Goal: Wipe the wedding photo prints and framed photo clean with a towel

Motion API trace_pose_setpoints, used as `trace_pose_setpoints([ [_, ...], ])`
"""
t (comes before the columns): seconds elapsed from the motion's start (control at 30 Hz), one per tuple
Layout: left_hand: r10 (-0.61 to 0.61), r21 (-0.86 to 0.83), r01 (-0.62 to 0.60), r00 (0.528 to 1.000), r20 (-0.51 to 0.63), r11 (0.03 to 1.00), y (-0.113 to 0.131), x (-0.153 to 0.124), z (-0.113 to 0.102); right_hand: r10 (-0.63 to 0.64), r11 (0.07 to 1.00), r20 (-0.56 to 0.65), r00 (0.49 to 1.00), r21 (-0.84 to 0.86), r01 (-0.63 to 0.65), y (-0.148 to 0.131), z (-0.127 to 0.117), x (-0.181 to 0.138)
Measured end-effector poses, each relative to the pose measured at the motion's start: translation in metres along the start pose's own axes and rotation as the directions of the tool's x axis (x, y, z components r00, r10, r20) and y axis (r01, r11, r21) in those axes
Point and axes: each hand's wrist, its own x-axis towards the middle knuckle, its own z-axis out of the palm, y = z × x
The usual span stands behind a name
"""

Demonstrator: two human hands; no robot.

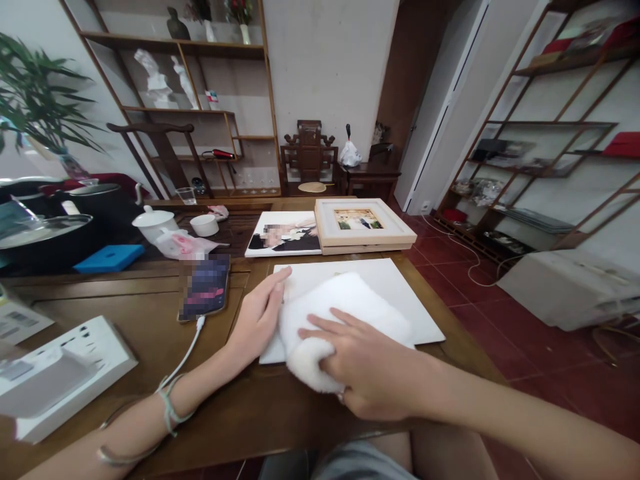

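Observation:
A flat white board lies on the wooden table in front of me. A fluffy white cloth rests on it. My right hand grips the near end of the cloth, fingers pressed into it. My left hand lies flat with fingers stretched out, holding down the board's left edge beside the cloth.
A phone on a white cable lies left of the board. Behind it sit a photo print and a wooden picture frame. A white box is at near left; pots, bowls and a blue pad at far left. Shelves line the walls.

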Motion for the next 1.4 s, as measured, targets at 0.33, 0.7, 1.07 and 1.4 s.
trace_pose_setpoints([
  [0.33,-0.02,0.352,-0.13,0.92,0.392,0.927,-0.002,-0.011,0.011,0.401,0.916,-0.11,0.91,0.018,-0.401,0.074,-0.012,0.044],
  [0.7,0.009,0.338,-0.154,0.919,0.395,0.929,-0.001,-0.01,0.009,0.325,0.946,-0.051,0.944,-0.003,-0.325,0.083,-0.015,0.084],
  [1.07,-0.017,0.36,-0.139,0.917,0.398,0.922,-0.005,-0.011,0.009,0.541,0.835,-0.112,0.833,-0.042,-0.548,0.121,-0.006,-0.044],
  [1.4,-0.063,0.406,-0.097,0.93,0.363,0.909,-0.002,-0.004,0.004,0.297,0.916,-0.27,0.916,-0.189,-0.352,0.126,0.017,-0.063],
])
